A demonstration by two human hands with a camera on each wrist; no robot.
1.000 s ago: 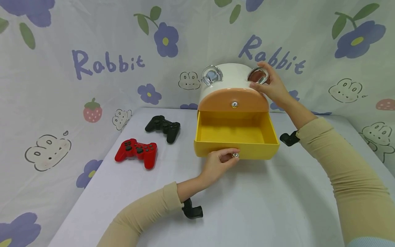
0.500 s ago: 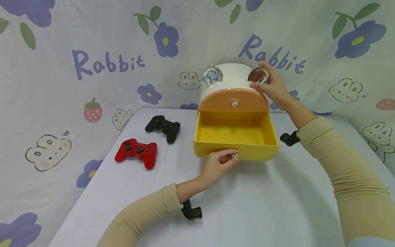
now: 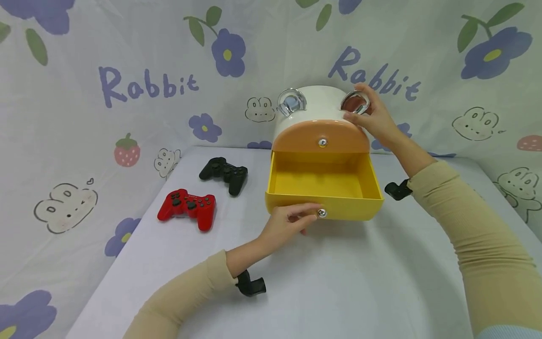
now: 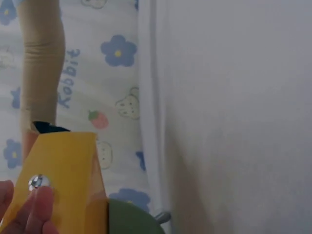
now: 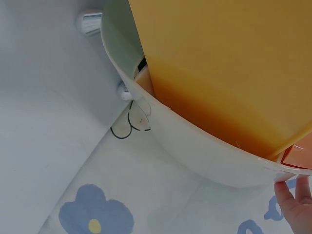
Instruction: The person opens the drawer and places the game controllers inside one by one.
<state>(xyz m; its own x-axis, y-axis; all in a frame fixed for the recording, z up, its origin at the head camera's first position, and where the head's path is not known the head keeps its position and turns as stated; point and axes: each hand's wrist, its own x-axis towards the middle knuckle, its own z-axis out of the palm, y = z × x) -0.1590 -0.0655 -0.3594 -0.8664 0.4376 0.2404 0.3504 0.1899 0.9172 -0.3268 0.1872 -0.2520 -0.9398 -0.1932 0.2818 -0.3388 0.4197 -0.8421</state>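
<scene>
A small white rounded storage box (image 3: 323, 101) stands at the back, with two chrome-rimmed ears and an orange upper drawer (image 3: 292, 137). Its yellow lower drawer (image 3: 355, 208) is pulled out and bare inside. My left hand (image 3: 281, 230) is just left of the silver knob (image 3: 322, 213), thumb and fingers parted; the left wrist view shows its fingertips (image 4: 41, 202) close to the knob (image 4: 36, 181). At the upper right, my right hand (image 3: 377, 120) grips the box's right ear (image 3: 354, 104) between thumb and fingers. The right wrist view catches this hand (image 5: 296, 207) at the box's edge.
On the white table (image 3: 360, 287), a red game controller (image 3: 186, 207) and a black game controller (image 3: 224, 175) lie left of the box. Behind the box hangs a patterned cloth (image 3: 237, 127). Black wrist attachments (image 3: 251, 285) stick out below the sleeves.
My left hand has let go of the drawer's knob and moved slightly left. The drawer stays out, and my right hand keeps its grip on the ear.
</scene>
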